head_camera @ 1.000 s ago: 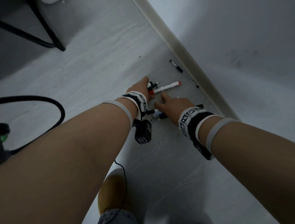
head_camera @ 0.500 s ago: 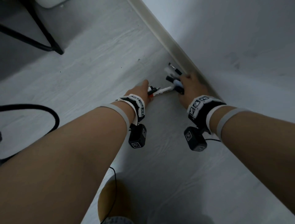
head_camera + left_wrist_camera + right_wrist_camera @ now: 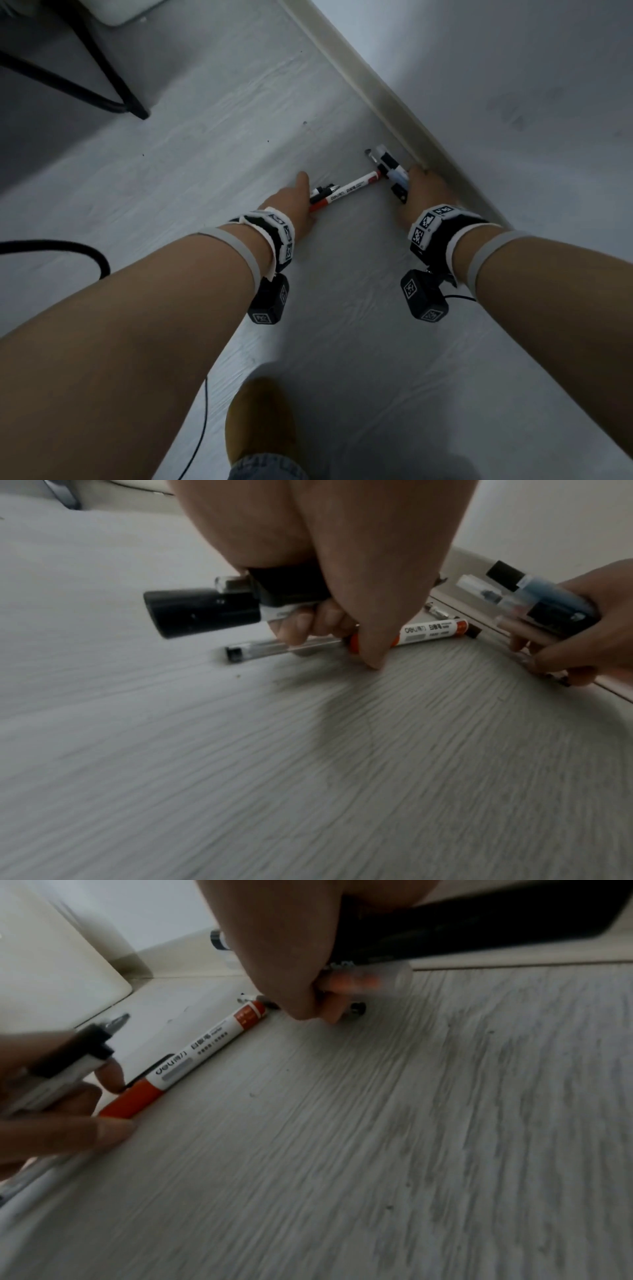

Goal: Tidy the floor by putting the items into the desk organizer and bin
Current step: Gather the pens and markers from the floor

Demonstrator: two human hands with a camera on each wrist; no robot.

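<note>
My left hand [image 3: 303,200] is low on the grey floor and grips a black-capped marker [image 3: 205,611] with a thin pen. Its thumb and fingertips [image 3: 371,656] touch the orange cap end of a red-and-white marker [image 3: 349,190] lying on the floor, beside a clear pen [image 3: 270,647]. My right hand [image 3: 416,192] is at the baseboard and grips a bundle of pens and markers [image 3: 390,168]. Under its fingertips [image 3: 329,1015] a thin pen [image 3: 356,1008] lies on the floor. No organizer or bin is in view.
The baseboard [image 3: 383,99] and wall close off the right side. A black furniture leg [image 3: 113,92] stands at the back left and a black cable [image 3: 85,250] loops at the left. My slippered foot [image 3: 260,421] is near the bottom.
My right hand, with its pens, has moved from the middle of the floor up and right to the baseboard. My left hand has stayed by the red-and-white marker.
</note>
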